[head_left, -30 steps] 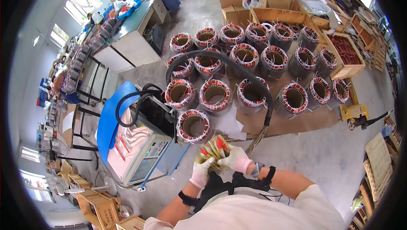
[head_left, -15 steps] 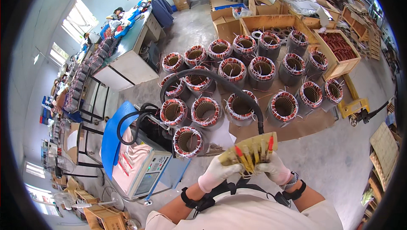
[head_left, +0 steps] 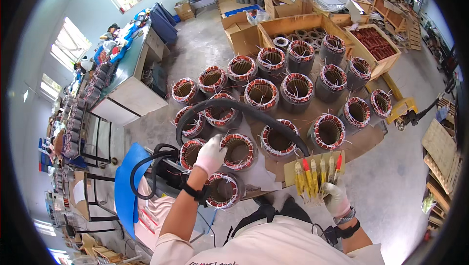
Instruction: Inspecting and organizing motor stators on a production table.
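My left hand, in a white glove, reaches over a motor stator with red-orange wound coils and white lacing. Its fingers are curled at the left side of that stator's rim, and whatever they pinch is hidden. Another stator stands just left of the hand, and a third stator sits under the wrist. At the right, my gloved right hand is closed on the lower edge of a tan board. Several yellow and red clip leads lie across it, and a thick black cable arches towards it.
Several more stators stand in rows on cardboard ahead. A tester under pink cloth and a blue sheet is at lower left. Beyond are a green-topped desk, a wooden crate and a yellow pallet jack.
My left hand has let go of the board and moved forward and left to the stators. My right hand has carried the board rightward. The whole view has shifted.
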A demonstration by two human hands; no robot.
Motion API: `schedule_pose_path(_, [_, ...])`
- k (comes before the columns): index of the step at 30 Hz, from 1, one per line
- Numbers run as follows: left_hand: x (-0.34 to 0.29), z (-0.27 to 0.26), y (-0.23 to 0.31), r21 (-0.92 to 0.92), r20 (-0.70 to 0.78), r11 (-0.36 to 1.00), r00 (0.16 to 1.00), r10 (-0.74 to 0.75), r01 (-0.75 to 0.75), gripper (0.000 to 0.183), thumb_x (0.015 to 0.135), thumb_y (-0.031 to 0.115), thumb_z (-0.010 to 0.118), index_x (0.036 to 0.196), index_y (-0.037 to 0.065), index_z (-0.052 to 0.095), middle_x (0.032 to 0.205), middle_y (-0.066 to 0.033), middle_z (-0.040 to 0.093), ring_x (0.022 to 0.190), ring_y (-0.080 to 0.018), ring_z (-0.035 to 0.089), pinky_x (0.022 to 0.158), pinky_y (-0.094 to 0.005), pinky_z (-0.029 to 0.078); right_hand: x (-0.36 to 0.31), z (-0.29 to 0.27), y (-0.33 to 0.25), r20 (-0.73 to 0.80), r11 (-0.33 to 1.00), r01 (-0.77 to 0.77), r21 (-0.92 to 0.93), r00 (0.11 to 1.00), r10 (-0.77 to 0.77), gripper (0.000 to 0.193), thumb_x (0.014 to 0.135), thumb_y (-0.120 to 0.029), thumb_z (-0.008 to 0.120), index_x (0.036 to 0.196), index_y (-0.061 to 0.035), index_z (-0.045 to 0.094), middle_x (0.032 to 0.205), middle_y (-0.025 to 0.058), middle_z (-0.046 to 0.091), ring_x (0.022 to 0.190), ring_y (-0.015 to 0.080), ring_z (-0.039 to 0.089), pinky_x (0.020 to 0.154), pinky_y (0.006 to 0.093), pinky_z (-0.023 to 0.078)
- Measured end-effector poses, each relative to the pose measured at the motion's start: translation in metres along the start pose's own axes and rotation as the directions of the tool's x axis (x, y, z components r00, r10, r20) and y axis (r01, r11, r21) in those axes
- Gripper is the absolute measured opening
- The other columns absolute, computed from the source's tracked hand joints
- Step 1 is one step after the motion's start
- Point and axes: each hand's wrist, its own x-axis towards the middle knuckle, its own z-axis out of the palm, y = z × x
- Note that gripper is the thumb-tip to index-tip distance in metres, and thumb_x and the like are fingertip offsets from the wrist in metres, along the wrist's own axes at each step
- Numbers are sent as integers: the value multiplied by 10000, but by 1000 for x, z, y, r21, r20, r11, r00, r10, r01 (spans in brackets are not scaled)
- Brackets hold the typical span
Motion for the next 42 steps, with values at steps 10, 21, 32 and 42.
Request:
schedule_pose_path(10, [89, 7, -40, -163, 283, 983, 958, -32, 81, 311, 865, 238, 677, 1056, 0, 738, 981, -197, 740, 932, -346, 713, 858, -396, 544, 39, 7, 27, -30, 980, -198, -5, 980, 198, 557, 851, -104, 702, 1376, -18, 537, 1237, 71, 669, 1091, 190, 651, 974, 351, 521])
schedule_pose_path(21, [73, -31, -42, -712, 41, 643, 931, -362, 282, 157, 983, 72, 619, 1058, -4, 734, 854, -8, 697, 749, -68, 620, 646, -227, 496, 99, 13, -2, 125, 915, -363, -174, 914, 386, 578, 814, -161, 743, 1327, 34, 563, 1218, 87, 674, 1081, 168, 636, 987, 335, 494])
schedule_pose_path(32, [7, -37, 35, 16, 16, 989, 989, 144, -144, 290, 782, 54, 709, 1069, 24, 680, 1024, -154, 689, 988, -355, 657, 880, -447, 532, 116, 10, -13, 190, 883, -388, -263, 877, 441, 564, 803, -122, 716, 1325, 33, 570, 1237, 73, 668, 1084, 169, 636, 993, 338, 492])
schedule_pose_path(42, [14, -16, -8, 354, 141, 890, 957, 254, -288, 164, 756, 102, 683, 919, 86, 684, 885, -69, 633, 828, -281, 634, 705, -427, 501, 116, 7, -18, 200, 880, -387, -275, 872, 446, 540, 806, -71, 676, 1326, 29, 570, 1238, 63, 663, 1093, 159, 623, 990, 332, 487])
